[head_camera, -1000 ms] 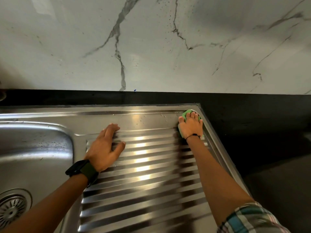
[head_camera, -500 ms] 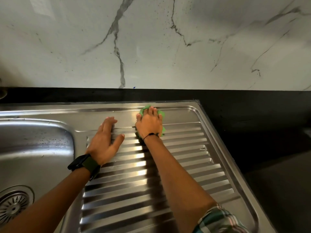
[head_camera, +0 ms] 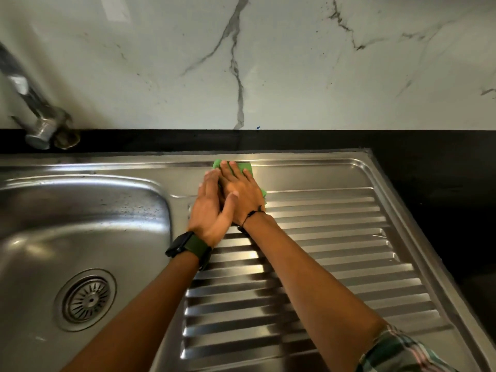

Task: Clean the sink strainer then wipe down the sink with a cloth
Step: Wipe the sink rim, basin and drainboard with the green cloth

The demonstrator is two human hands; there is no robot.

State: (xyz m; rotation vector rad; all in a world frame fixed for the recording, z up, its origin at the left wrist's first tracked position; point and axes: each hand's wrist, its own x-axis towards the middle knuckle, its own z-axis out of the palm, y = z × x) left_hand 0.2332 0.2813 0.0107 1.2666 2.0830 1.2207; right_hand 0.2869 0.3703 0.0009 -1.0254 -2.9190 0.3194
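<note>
The right hand (head_camera: 243, 194) lies palm-down with straight fingers on the green cloth (head_camera: 248, 167), pressing it flat near the sink's (head_camera: 349, 167) back edge, at the top of the ribbed drainboard. The left hand (head_camera: 210, 208) rests beside it, fingers straight and together, its thumb overlapping the right hand. The strainer (head_camera: 87, 299) sits in the basin's front left.

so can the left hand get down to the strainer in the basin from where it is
Probably yes. The left hand lies flat at the drainboard's basin-side edge, holding nothing, and the strainer sits uncovered in the basin's floor with nothing visible between them. The right hand presses the green cloth.
</note>
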